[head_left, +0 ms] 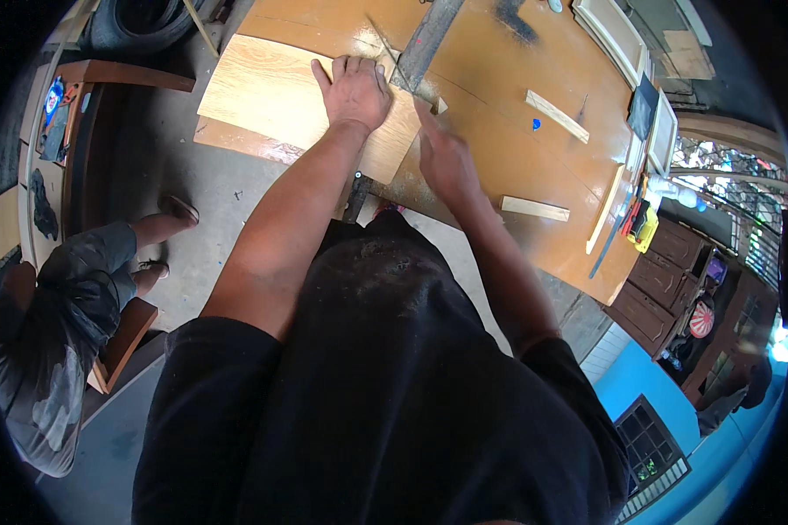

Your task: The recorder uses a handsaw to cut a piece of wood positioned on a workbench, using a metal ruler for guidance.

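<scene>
A light wood-grain board (267, 87) lies across the left side of a brown worktable (490, 79), its near edge jutting past the table. My left hand (359, 92) presses flat on the board close to its right end, fingers spread. Just right of it, my right hand (448, 162) is closed and slightly blurred. From its front a thin dark blade, seen edge-on, runs up and left; it looks like a handsaw (387, 48), its handle hidden by my fingers. Pale sawdust is scattered beside the blade.
Loose wood strips (556, 115) and a small blue object (536, 124) lie on the table's right. Tools, one yellow (644, 229), sit at its right edge near white frames (610, 39). Another person (87, 280) is seated at left, below a tire (140, 26).
</scene>
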